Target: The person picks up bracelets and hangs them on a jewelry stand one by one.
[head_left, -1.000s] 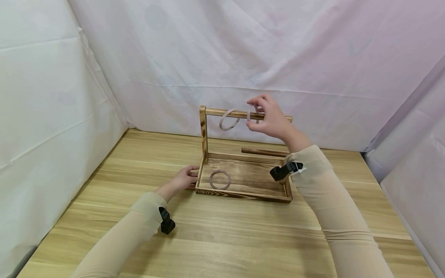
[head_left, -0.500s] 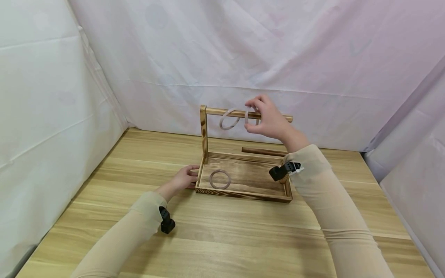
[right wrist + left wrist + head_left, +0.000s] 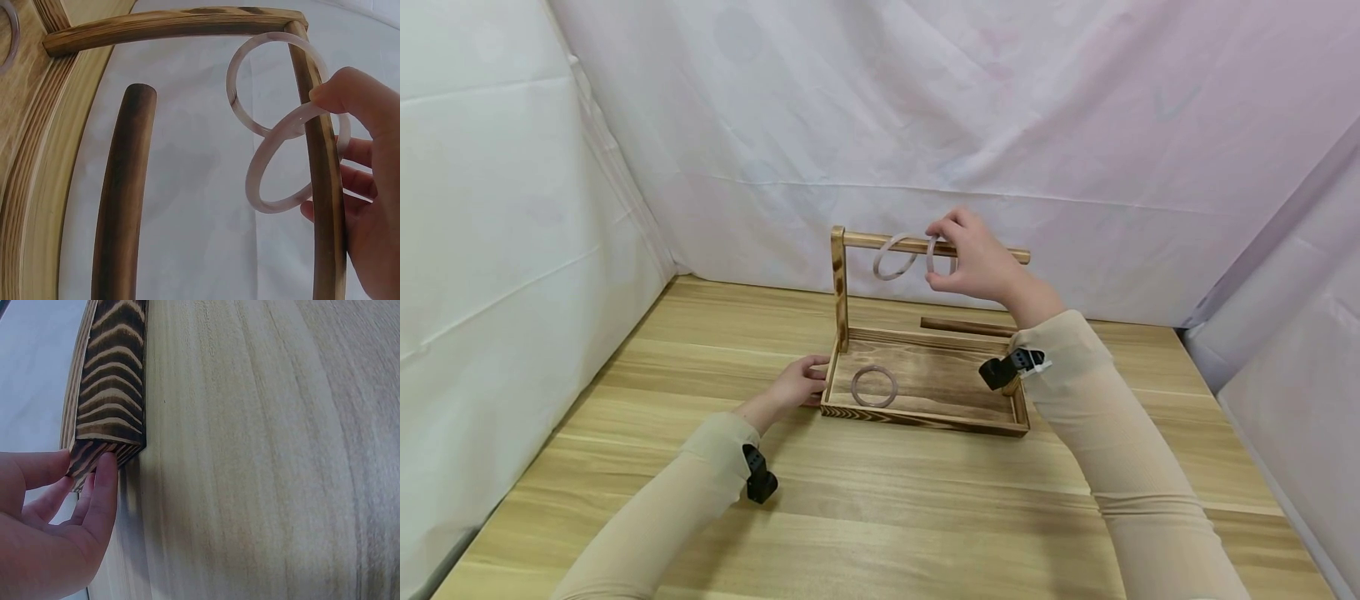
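My right hand pinches a pale, translucent bangle between thumb and fingers. The wooden bar of the stand passes through this ring. Just left of it a second bangle hangs tilted on the bar; in the right wrist view the two rings overlap. A third bangle lies flat in the tray at its left side. At the tray's left end my left hand touches the outside of the wall with its fingertips. The left wrist view shows its thumb at the corner edge.
A loose dark wooden rod lies behind the tray on the wood-grained table. An upright post carries the bar at the left. White cloth hangs behind and on both sides.
My right hand has shifted slightly left along the bar with its bangle, closer to the hanging one. The left hand and the tray stay in place.
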### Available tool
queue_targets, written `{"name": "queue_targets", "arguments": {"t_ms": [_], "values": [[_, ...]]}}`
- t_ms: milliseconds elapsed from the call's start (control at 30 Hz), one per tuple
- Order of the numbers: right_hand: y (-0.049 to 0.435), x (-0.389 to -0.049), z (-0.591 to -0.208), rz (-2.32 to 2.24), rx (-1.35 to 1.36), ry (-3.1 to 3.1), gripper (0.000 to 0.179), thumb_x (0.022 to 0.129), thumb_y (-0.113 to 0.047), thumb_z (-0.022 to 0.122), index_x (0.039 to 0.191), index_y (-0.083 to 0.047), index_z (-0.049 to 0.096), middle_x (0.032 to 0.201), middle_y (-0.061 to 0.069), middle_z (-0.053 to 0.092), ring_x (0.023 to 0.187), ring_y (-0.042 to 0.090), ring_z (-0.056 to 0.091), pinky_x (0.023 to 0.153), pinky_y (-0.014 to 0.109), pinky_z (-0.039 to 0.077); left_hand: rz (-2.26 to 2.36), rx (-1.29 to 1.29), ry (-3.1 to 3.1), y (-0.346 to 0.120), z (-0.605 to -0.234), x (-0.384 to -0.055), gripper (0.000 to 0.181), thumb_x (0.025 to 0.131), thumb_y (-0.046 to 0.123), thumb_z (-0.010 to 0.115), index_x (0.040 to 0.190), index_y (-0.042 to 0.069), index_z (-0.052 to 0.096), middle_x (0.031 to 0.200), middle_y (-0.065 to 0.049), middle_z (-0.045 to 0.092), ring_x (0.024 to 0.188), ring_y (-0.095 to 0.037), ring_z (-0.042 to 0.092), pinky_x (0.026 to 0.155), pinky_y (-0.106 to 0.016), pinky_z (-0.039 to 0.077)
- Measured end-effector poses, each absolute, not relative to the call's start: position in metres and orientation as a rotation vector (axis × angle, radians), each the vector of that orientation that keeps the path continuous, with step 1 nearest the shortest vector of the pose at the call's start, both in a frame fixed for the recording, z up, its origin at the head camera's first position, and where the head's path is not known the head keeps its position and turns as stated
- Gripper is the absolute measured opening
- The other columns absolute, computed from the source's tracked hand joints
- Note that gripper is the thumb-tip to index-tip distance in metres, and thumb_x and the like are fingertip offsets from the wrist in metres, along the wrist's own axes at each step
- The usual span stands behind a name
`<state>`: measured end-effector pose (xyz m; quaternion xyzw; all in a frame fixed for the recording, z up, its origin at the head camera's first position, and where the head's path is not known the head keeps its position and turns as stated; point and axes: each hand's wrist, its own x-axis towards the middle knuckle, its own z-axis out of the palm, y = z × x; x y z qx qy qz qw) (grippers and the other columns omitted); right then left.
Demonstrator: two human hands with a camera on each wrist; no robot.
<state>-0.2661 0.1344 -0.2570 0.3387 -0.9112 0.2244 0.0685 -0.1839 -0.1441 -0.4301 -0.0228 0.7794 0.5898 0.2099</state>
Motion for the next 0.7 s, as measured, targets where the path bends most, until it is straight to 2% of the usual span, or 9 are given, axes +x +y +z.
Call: {"name": "queue_targets", "arguments": {"t_ms": [300, 700], "values": [[0.1333, -0.2659, -0.2571, 0.605, 0.997, -2.793, 0.059, 0.079, -0.024, 0.07, 0.129, -0.003, 0.047, 0.119, 0.015, 0.043, 0.107, 0.028, 0.044, 0.092, 0.044, 0.042, 1.63, -0.081, 2.164, -0.1436, -0.4303, -0.1841, 0.05, 0.096, -0.002, 0.042, 0.144, -0.003, 0.027, 0.135, -0.031, 0.043, 0.116, -0.04, 0.053, 0.087, -0.041, 0.052], [0.1327, -0.2643, -0.2542, 0.515, 0.965, -2.837, 0.066, 0.08, -0.032, 0.07, 0.135, -0.006, 0.043, 0.124, 0.015, 0.043, 0.107, 0.028, 0.046, 0.092, 0.045, 0.043, 1.624, -0.08, 2.175, -0.1432, -0.4318, -0.1856, 0.05, 0.096, -0.002, 0.042, 0.144, -0.003, 0.028, 0.134, -0.031, 0.044, 0.115, -0.04, 0.054, 0.086, -0.04, 0.052]]}}
